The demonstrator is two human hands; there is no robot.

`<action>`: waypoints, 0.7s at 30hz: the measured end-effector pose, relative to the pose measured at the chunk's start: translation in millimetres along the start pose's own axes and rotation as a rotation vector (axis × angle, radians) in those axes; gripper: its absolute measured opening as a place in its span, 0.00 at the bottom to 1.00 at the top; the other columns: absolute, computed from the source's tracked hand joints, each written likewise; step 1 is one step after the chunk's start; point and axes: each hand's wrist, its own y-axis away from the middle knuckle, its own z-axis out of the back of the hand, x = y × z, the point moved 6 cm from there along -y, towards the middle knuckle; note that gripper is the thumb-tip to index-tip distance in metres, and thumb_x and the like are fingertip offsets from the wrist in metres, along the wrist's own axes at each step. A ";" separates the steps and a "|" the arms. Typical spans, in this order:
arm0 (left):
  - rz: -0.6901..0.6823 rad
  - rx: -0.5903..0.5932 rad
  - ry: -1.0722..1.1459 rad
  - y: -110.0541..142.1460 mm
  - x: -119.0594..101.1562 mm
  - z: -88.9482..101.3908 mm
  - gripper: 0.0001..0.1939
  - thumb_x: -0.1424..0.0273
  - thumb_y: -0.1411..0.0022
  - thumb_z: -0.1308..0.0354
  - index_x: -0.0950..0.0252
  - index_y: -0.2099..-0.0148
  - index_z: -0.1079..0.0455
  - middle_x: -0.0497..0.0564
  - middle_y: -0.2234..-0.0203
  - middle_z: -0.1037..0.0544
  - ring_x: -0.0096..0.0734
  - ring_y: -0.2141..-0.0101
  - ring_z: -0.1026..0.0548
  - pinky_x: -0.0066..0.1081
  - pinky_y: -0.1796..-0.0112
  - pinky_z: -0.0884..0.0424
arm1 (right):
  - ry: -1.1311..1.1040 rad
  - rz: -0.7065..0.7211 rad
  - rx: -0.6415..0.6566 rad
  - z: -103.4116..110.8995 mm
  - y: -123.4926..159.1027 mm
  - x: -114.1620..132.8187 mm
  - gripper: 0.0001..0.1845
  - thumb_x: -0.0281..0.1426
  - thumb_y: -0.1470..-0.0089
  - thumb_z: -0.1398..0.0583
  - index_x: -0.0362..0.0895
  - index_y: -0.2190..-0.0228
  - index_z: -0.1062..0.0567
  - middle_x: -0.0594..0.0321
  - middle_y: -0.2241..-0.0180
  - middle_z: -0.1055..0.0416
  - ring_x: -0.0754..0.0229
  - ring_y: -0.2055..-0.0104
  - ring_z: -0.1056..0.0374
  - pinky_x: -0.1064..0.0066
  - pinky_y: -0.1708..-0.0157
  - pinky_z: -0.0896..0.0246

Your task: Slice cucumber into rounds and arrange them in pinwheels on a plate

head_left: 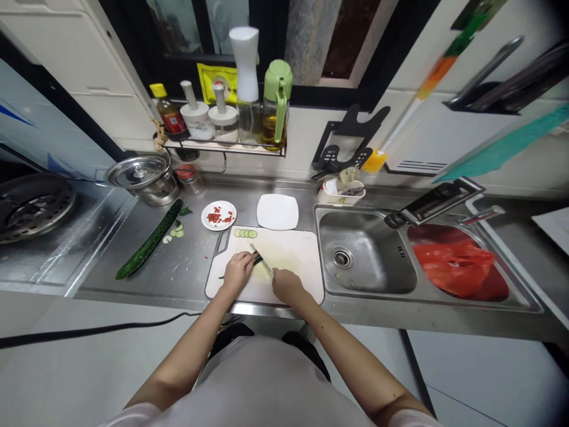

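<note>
My left hand [239,274] is closed over a cucumber piece [258,259] on the white cutting board [307,261]. Most of that piece is hidden under the fingers; a dark green end shows beside the blade. In my right hand [288,286] is the handle of a kitchen knife [263,260], its blade slanting up and left to the cut end of the cucumber. Several round cucumber slices [245,233] lie overlapped in a row at the board's top left. Wet, pale green traces mark the middle of the board.
Behind the board are a white square plate [278,212] and a round plate [206,217] with chopped red bits. A long whole cucumber [150,238] lies at left, near a lidded pot [153,184]. At right is the sink [368,270], with a red plastic bag [457,267] in its second basin.
</note>
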 end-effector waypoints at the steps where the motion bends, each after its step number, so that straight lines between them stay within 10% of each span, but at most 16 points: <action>1: -0.007 -0.009 0.000 0.1 -0.1 0.1 0.12 0.70 0.34 0.49 0.59 0.54 0.25 0.51 0.61 0.23 0.33 0.59 0.27 0.33 0.55 0.31 | -0.003 0.008 -0.006 -0.2 -2.2 0.9 0.17 0.22 0.43 0.53 0.39 0.56 0.30 0.48 0.61 0.26 0.53 0.57 0.29 0.66 0.61 0.37; 21: -0.042 -0.035 -0.012 0.7 -1.7 1.8 0.11 0.70 0.34 0.49 0.60 0.55 0.25 0.52 0.61 0.23 0.34 0.59 0.27 0.33 0.56 0.30 | 0.028 -0.038 0.037 -11.0 9.7 -6.5 0.17 0.22 0.43 0.52 0.39 0.55 0.30 0.47 0.59 0.26 0.52 0.55 0.29 0.66 0.60 0.38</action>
